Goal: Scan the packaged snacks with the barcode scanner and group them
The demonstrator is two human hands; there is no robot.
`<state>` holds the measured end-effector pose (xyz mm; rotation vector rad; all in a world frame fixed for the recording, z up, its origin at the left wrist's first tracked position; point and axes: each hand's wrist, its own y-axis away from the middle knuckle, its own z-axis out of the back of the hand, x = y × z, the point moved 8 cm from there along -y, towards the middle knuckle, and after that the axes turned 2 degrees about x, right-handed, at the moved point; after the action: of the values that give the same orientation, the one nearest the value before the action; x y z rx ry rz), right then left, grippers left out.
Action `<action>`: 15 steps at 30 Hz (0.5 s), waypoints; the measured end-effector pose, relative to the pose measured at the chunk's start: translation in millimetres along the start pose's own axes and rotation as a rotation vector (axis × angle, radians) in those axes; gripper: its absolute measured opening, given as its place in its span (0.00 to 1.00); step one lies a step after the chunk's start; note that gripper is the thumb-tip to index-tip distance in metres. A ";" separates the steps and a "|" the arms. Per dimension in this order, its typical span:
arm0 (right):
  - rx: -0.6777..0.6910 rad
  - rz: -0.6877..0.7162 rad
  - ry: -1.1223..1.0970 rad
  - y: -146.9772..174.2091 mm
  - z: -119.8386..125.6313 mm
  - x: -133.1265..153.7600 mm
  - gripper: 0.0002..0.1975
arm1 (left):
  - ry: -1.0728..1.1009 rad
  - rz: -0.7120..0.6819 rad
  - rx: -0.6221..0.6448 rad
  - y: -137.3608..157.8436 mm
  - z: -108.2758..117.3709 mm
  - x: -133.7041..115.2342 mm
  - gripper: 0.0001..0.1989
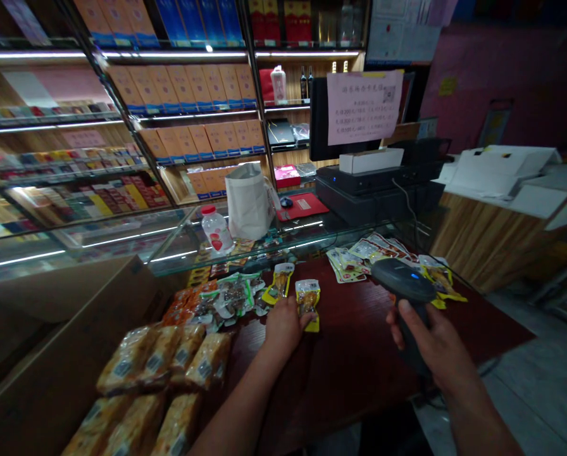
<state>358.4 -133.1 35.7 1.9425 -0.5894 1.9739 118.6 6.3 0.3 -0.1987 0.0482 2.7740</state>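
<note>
My right hand (438,345) is wrapped around the handle of a dark barcode scanner (402,278), its blue light lit, held over the table's right part. My left hand (284,326) is closed at the lower end of a yellow-edged snack packet (282,278), fingertips partly hidden. Its thumb reaches a second yellow-edged snack packet (308,294) just to the right. Left of that hand lie silvery-green snack packets (236,294) and orange packets (183,307). Wrapped bread-like packs (207,360) sit in rows nearer to me.
An open cardboard box (98,304) stands at the left. Flat packets (347,263) and yellow packets (438,282) lie on the dark red table (345,361). Behind are a glass counter, a red-capped bottle (216,229), a white bag (248,202) and a monitor (319,120).
</note>
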 end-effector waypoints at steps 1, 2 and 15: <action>0.000 -0.005 0.002 -0.1 -0.3 -0.9 0.24 | 0.006 0.046 -0.014 -0.7 -0.5 1.6 0.23; 0.004 -0.010 0.000 -0.2 -1.0 -1.8 0.23 | 0.014 0.075 -0.026 -1.2 -1.7 1.7 0.22; 0.065 -0.016 0.027 1.8 -23.1 -5.3 0.23 | 0.453 0.061 -0.007 -8.4 -26.8 11.0 0.17</action>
<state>337.6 -122.8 30.3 1.9485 -0.5077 2.0301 115.0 16.5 -27.8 -0.8344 0.1600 2.7298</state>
